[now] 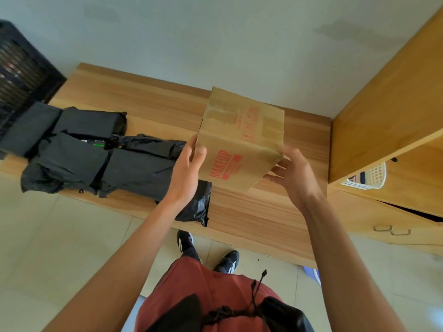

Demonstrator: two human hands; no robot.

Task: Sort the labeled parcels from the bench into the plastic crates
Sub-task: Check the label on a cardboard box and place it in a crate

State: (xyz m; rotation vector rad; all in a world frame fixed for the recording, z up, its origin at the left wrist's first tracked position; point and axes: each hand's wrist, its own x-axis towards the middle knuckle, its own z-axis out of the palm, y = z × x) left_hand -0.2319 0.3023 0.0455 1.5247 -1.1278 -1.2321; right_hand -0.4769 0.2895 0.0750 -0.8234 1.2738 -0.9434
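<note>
A brown cardboard parcel (242, 137) with red print is tilted up above the wooden bench (251, 216). My left hand (188, 173) grips its left edge, thumb on the printed face. My right hand (293, 173) holds its lower right corner from underneath, fingers curled behind the card. Several black plastic-wrapped parcels (96, 154) lie on the left half of the bench; one shows a bit of a label with green print. A black plastic crate (21, 75) stands at the bench's far left end.
A wooden cabinet (388, 121) stands at the right, with a white plastic basket (370, 177) in its open shelf. Pale tiled floor lies below the bench, with my two feet (208, 250) in dark shoes close to its edge.
</note>
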